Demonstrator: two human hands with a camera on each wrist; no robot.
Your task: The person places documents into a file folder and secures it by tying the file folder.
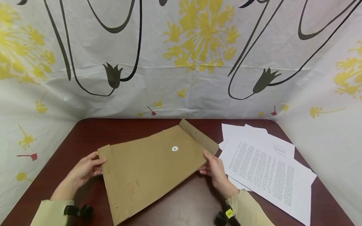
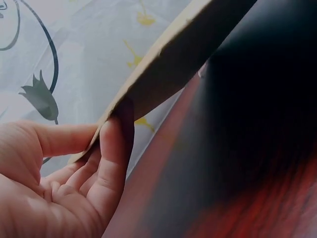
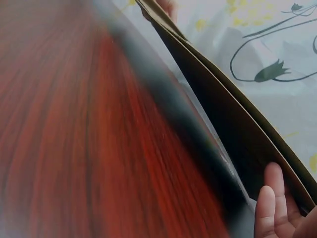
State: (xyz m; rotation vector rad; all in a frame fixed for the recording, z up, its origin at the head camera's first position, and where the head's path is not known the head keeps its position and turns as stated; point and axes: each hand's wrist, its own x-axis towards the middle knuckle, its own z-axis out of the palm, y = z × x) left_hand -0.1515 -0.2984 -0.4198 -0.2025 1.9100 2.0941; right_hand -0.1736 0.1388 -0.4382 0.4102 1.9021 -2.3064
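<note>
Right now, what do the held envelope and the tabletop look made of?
Envelope: probably matte kraft paper or thin card, by its dull brown surface and creased flap. Tabletop: wood or wood-look laminate, somewhat glossy, by its reddish-brown grain and pale sheen; which, I can't tell.

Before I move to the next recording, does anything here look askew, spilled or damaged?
Only the papers stand out: at the right of the table they lie overlapping at differing angles, not squarely stacked. I see no spill or obvious damage; the brown envelope has its flap open.

white flower-print sheeting [image 1: 152, 50] behind | dark red-brown table [image 1: 127, 128], glossy
</note>
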